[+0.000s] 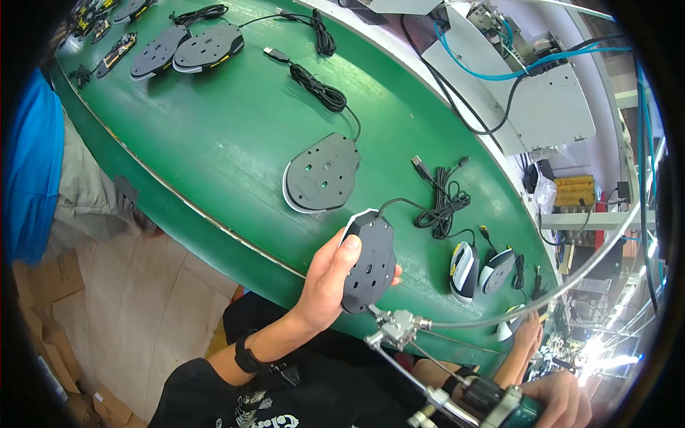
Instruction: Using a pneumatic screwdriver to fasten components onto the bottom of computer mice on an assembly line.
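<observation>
My left hand (330, 277) is wrapped round a computer mouse (369, 265) turned underside up, thumb along its near edge. Its dark base shows several holes, and a black cable runs from its far end. At the lower right my right hand (560, 401) grips a powered screwdriver (492, 396) with a black and green body. The tool's metal nose (397, 328), fed by a clear hose (564, 289), points at the mouse's near end. Whether the tip touches the mouse I cannot tell. Another upturned mouse (325, 175) lies just beyond, its cable bundled.
The green conveyor belt (235, 143) carries more mice (208, 47) at the far left and others (464, 271) to the right. A coiled cable (444, 205) lies beside my mouse. A co-worker's hand (526, 334) is at the right; a person in blue (37, 164) stands left.
</observation>
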A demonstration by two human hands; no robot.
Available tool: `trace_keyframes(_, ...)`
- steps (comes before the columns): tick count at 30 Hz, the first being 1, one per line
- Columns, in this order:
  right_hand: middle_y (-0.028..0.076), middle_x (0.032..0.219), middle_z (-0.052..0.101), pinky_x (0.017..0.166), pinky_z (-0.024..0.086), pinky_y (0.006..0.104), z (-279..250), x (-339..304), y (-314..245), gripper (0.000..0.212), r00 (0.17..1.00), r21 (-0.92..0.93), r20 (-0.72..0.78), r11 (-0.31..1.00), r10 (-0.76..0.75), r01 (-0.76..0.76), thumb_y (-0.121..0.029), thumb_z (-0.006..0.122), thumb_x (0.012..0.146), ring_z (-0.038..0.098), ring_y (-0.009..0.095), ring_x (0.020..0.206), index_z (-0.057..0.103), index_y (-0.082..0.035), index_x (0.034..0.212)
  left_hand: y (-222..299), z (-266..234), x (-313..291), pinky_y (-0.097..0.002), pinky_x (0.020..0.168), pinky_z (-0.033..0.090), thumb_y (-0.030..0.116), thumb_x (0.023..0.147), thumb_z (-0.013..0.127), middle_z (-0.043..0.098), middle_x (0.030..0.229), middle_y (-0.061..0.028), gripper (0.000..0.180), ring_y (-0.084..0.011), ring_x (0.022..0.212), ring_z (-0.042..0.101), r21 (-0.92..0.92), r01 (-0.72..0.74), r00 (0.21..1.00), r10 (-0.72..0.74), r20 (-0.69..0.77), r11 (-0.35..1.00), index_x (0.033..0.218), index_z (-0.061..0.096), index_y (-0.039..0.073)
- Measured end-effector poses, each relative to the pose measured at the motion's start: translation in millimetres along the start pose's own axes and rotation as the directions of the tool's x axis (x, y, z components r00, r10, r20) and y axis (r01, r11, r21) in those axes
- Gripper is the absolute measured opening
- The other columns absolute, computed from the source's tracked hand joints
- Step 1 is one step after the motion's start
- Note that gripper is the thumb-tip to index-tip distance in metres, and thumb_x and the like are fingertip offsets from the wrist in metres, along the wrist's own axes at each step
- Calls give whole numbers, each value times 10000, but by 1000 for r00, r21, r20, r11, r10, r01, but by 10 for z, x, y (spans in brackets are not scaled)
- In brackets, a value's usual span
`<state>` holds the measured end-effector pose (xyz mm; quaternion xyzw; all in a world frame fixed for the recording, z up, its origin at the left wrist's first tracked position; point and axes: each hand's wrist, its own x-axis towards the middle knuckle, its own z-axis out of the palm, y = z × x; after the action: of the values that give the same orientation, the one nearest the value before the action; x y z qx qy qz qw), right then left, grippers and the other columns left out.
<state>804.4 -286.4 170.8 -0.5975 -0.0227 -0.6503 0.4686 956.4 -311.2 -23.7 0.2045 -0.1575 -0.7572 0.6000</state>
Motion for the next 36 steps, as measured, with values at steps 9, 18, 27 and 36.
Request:
trace_keyframes(9,-54,589,547,503,525,190,64,-168,120,215,995,-91,-97,995,19,-28,-64,674,874,526,44,457,593,-70,1072,-25,-11,-15,-464,884,564,443,1034,382,654,988,-211,520,-300,940,683,68,1,1000,1,-31,998,1171,498,-45)
trace_keyframes(18,-47,581,551,502,537,200,39,-254,242,248,996,-104,-84,994,17,-25,-63,677,877,534,52,454,587,-69,1108,-17,-27,-23,-463,888,563,444,1035,374,657,994,-212,528,-297,938,683,89,16,999,-12,-39,996,1187,498,-46)
trace_keyframes(27,-40,590,555,511,551,200,11,-288,286,223,998,-148,-49,987,49,-56,-74,669,902,541,53,464,575,-70,1103,-29,-59,-32,-464,887,561,443,1028,385,657,992,-233,538,-301,925,684,88,28,999,-24,-39,996,1181,496,-61)
trace_keyframes(36,-19,601,571,528,566,213,-98,-237,335,200,992,-90,72,991,104,-98,-50,697,876,572,81,488,528,-91,975,-19,-3,-23,-357,828,575,385,1055,373,661,973,-168,465,-217,879,683,-10,38,999,-38,-16,999,1235,493,-27)
